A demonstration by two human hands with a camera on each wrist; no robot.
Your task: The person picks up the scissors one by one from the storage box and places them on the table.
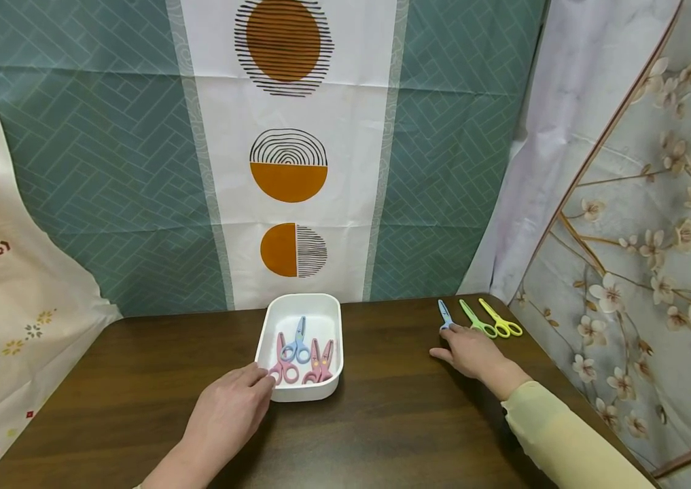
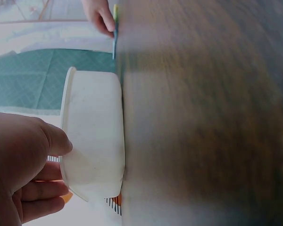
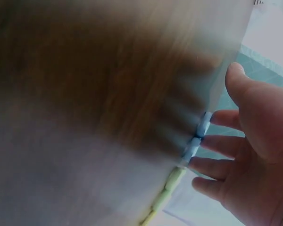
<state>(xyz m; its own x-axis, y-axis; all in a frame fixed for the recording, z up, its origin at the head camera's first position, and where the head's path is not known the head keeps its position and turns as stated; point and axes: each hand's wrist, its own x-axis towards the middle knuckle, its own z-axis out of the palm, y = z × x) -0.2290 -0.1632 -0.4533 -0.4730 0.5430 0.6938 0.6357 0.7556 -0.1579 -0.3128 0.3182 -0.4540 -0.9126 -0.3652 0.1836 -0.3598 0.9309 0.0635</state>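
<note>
My left hand (image 1: 231,406) holds the near left corner of a white plastic tray (image 1: 314,392); in the left wrist view its thumb lies against the wall at the rim. Inside the tray lie blue scissors (image 1: 300,331) and several pink scissors (image 1: 280,350), blades pointing away. Over on the right, my right hand (image 1: 472,352) reaches across a second pair of blue scissors (image 1: 444,311). In the right wrist view its fairly straight fingertips touch the blue handles, thumb spread apart. Green scissors (image 1: 473,318) and yellow scissors (image 1: 500,318) lie just beyond that hand.
A dark brown wooden table (image 1: 382,435) carries everything. Behind it hangs a green and white patterned cloth (image 1: 351,204). A floral curtain (image 1: 639,292) borders the right edge, and a cream cloth (image 1: 15,285) hangs along the left.
</note>
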